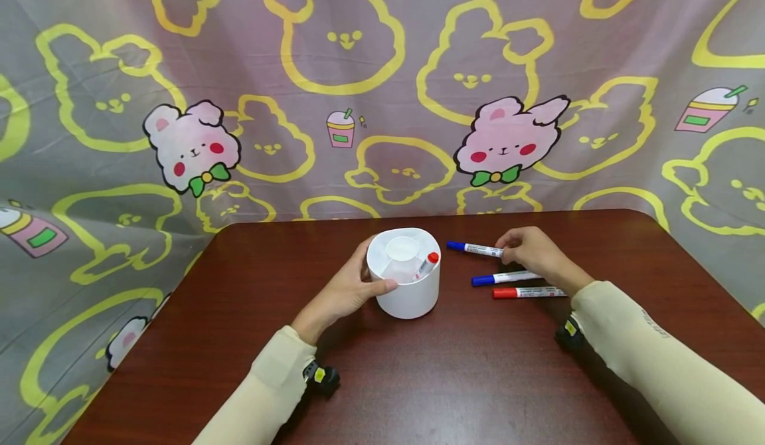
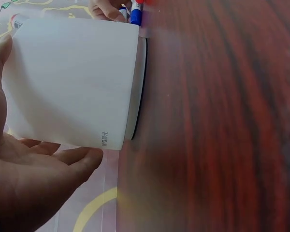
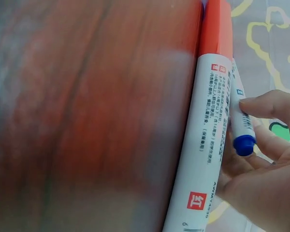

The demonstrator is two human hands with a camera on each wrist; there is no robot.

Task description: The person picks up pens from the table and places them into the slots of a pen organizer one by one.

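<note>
My left hand [image 1: 342, 291] grips a white round pen holder [image 1: 411, 300], its thumb over the near rim and fingers round the left side. Inside the holder leans a marker with a red end [image 1: 427, 264], beside a round inner cup [image 1: 402, 249]. To the right, my right hand [image 1: 533, 254] pinches the rear end of the farthest blue-capped marker [image 1: 476, 249]. In the right wrist view, that marker's blue end [image 3: 244, 145] shows between thumb and fingers. Nearer lie a second blue-capped marker [image 1: 499, 277] and a red-capped marker [image 1: 527, 292], both partly hidden by the right hand or wrist.
Everything stands on a dark red-brown wooden table [image 1: 430, 378]. Behind it hangs a grey curtain [image 1: 406, 113] printed with yellow outlines and pink rabbits. The pen holder stands left of the loose markers.
</note>
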